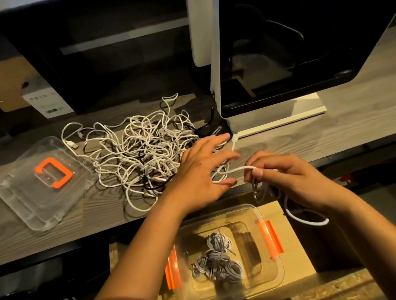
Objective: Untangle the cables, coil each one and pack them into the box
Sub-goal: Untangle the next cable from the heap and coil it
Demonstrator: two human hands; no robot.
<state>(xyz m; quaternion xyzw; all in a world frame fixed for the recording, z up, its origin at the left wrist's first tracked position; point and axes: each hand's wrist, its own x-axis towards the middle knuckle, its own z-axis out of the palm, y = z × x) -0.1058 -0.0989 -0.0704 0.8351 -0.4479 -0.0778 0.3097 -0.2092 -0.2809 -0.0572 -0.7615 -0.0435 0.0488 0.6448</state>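
Note:
A big tangle of white cables (140, 152) with a few black ones lies on the wooden desk (315, 135). My left hand (199, 172) is spread with straight fingers over the tangle's right edge. My right hand (285, 176) pinches a white cable (236, 169) that runs left toward the tangle; loops of it hang below the hand over the desk's front edge. Lower down, the clear box (257, 214) with orange latches holds several coiled grey-white cables (215, 260).
The clear lid (23, 196) with an orange handle lies on the desk to the left of the tangle. A monitor (290, 38) and its white base stand at the back right. A small white carton (46, 98) sits at the back left.

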